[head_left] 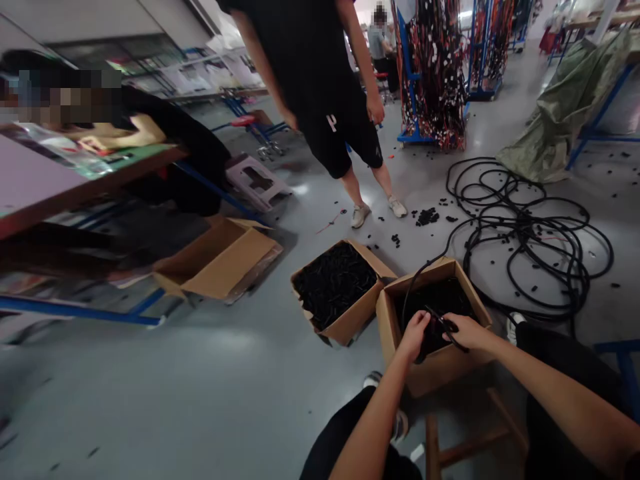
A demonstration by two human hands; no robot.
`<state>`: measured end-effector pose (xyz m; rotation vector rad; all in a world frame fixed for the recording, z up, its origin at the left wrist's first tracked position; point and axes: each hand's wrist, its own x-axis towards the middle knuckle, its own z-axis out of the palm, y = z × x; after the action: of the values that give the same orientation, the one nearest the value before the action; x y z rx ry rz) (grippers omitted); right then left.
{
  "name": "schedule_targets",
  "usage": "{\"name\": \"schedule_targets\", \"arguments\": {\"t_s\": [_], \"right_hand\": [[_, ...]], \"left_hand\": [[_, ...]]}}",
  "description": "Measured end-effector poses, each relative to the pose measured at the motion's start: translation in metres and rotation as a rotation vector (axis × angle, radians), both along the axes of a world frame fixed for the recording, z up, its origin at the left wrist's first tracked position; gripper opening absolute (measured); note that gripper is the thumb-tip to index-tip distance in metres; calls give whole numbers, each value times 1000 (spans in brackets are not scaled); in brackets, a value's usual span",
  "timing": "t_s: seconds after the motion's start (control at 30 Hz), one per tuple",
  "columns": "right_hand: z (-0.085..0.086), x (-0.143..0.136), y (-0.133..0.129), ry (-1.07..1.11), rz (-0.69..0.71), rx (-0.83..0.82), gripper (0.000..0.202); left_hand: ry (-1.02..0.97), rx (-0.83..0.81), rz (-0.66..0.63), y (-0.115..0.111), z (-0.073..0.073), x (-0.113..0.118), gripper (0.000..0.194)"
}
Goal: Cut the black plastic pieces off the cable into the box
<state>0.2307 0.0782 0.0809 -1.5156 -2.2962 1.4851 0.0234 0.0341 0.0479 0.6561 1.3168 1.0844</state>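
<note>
My left hand (415,335) is closed on a black hose (425,268), over the near side of an open cardboard box (435,377). Beside it, my right hand (466,331) grips black-handled scissors (453,333), with the blades pointing toward the left fingers. Whether the blades touch the hose is too dark to tell. From the box the hose runs up over the back rim to a large loose coil (525,233) on the floor. Dark pieces lie inside the box, partly hidden by my hands.
A second cardboard box (353,325), full of short black pieces (335,283), stands to the left. Farther left lies an open carton (233,267) by a worktable (90,190). A person (313,73) stands ahead; another leans at the table. Loose black bits (427,217) dot the floor.
</note>
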Motion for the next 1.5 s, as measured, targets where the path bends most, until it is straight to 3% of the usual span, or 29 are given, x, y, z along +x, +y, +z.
{"name": "schedule_targets", "arguments": {"t_s": [0.17, 0.4, 0.67, 0.83, 1.07, 1.3, 1.5], "right_hand": [[-7, 7, 1, -21, 42, 3, 57], [-2, 13, 2, -21, 118, 15, 50], [5, 17, -1, -64, 147, 99, 53], [17, 12, -8, -116, 165, 100, 44], [41, 10, -13, -216, 166, 131, 49], [49, 3, -6, -217, 205, 134, 48], [49, -3, 2, -195, 78, 82, 42]], "left_hand": [[-102, -48, 94, -3, 1, -15, 86], [-160, -72, 133, -1, 6, -20, 92], [-139, -89, 19, -4, 14, -16, 85], [-103, -101, 17, -6, 14, -9, 90], [-63, -82, 29, -3, 17, -5, 89], [-76, -74, 69, -2, -1, -9, 69], [30, -84, 96, -2, -15, -18, 43]]}}
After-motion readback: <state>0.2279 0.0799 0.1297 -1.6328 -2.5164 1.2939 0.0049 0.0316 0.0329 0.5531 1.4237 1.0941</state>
